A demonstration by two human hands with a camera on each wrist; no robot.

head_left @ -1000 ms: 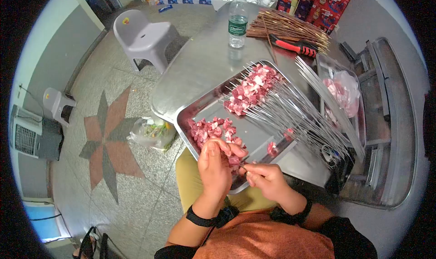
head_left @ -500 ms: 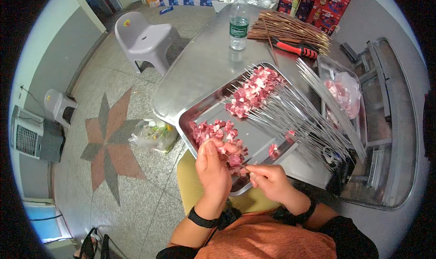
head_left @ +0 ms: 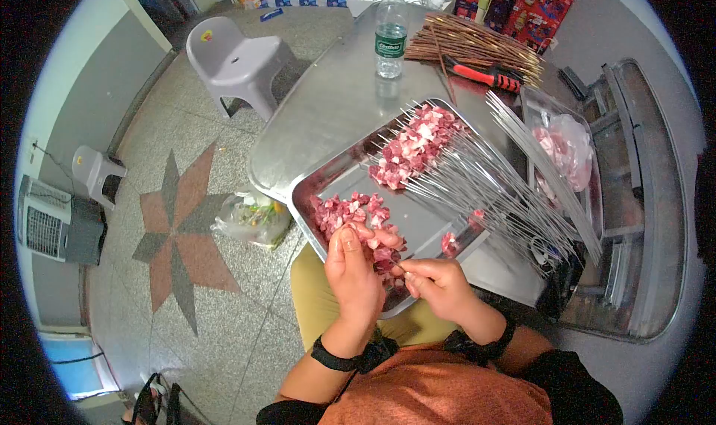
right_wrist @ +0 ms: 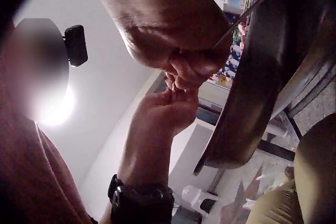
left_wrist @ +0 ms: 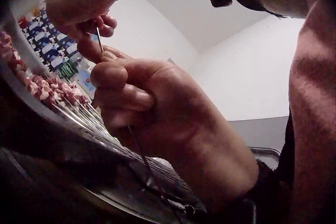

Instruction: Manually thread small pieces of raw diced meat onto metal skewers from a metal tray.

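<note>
In the head view, a metal tray (head_left: 418, 215) lies before me, with a pile of loose raw meat pieces (head_left: 349, 210) at its near left. My left hand (head_left: 356, 283) is over that near corner and pinches a piece of meat (head_left: 386, 256) between thumb and fingers. Close beside it, my right hand (head_left: 445, 291) grips a thin metal skewer (left_wrist: 142, 153), fingers curled round it in the left wrist view. The skewer's front end reaches the left fingertips, which partly hide the meat. Loaded meat skewers (head_left: 421, 145) lie across the tray's far part, handles (head_left: 496, 194) pointing right.
More bare skewers (head_left: 548, 175) lie at the right, beside a second tray with a plastic bag of meat (head_left: 567, 153). Farther back are a water bottle (head_left: 390, 45), a bundle of brown sticks (head_left: 477, 48) and a red-and-black tool (head_left: 481, 74). A stool (head_left: 235, 60) stands left.
Both hands have stayed together over the tray's near corner. The right hand has shifted slightly away from the body, skewer still in its grip. The loaded skewers lie as before.
</note>
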